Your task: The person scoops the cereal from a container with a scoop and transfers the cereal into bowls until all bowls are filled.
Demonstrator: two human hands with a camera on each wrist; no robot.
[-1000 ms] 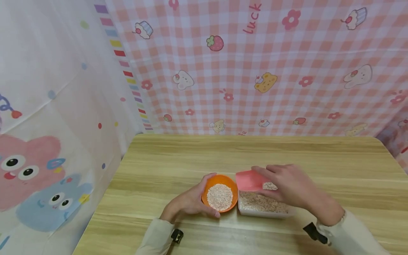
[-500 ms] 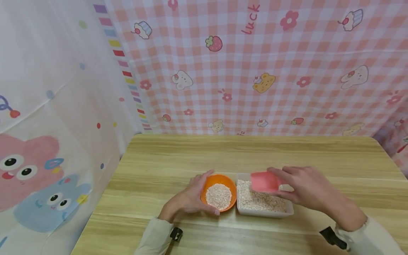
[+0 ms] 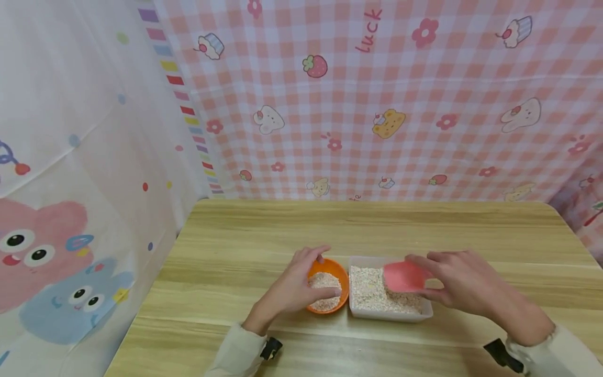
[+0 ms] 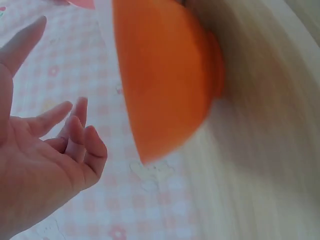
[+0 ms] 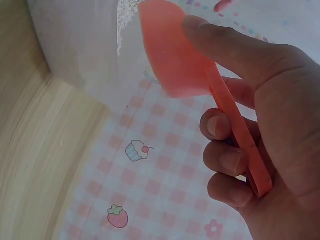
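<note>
The step in hand looks like work at the tub with the scoop, with a portion of flakes already lying in the bowl. The right hand (image 3: 464, 280) holds the scoop (image 3: 402, 277) over the right part of the tub (image 3: 388, 315); its grip is firm, three fingers curled round the handle (image 5: 242, 142) and the thumb laid along the scoop's edge. The tub's flakes (image 3: 367, 287) lie below, but whether the scoop touches them, or carries any, I cannot tell.

The bowl (image 3: 345, 285) stands upright on the tabletop (image 3: 264, 225), just beside the tub's left end, with pale flakes (image 3: 325, 283) in its base. The left hand (image 3: 292, 288) is at the bowl's left side, its grip spread, thumb and fingers loose; the left wrist view shows a gap between these fingers and the bowl's wall, so the bowl seems unsupported by them.

If more flakes are to be taken, the next move calls for a lowered, tilted scoop edge pushed into the flakes. If the bowl is to be lifted, the left grip must first close on its wall, keeping it level so nothing spills.
</note>
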